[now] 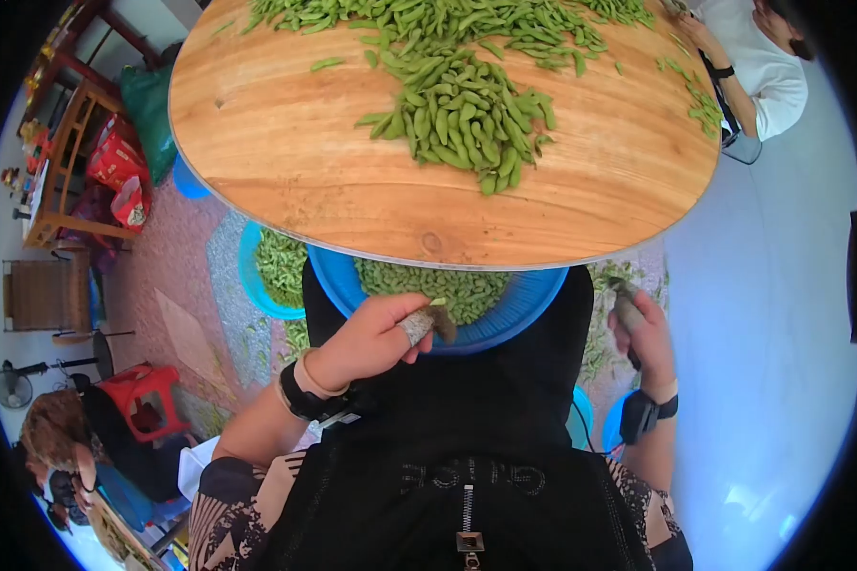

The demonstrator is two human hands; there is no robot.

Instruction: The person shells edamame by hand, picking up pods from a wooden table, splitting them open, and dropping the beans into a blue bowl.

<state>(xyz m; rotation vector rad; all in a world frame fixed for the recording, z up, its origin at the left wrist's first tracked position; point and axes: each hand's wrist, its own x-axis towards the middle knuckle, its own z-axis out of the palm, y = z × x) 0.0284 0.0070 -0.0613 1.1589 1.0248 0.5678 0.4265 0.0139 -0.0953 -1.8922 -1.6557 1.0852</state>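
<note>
My left hand point(376, 335) is closed in a pinch over the rim of a blue basin point(528, 319). A small light-green bit of soybean pod point(438, 302) shows at its fingertips, and a finger is wrapped in pale, stained tape. Shelled green soybeans point(467, 293) lie in the basin, partly hidden under the table edge. To the right of the basin, my right hand point(643, 338) is curled, with a taped, dirty digit. Something dark lies along its fingers, too blurred to name. Unshelled soybean pods point(462, 119) are heaped on the round wooden table point(295, 190) ahead.
At the left, a light-blue tub point(250, 271) holds green pods or husks. Scattered husks point(600, 343) lie on the floor. A red stool point(143, 400) stands at lower left, near a bent-over person. Another person in a white sleeve point(781, 100) sits at the table's far right.
</note>
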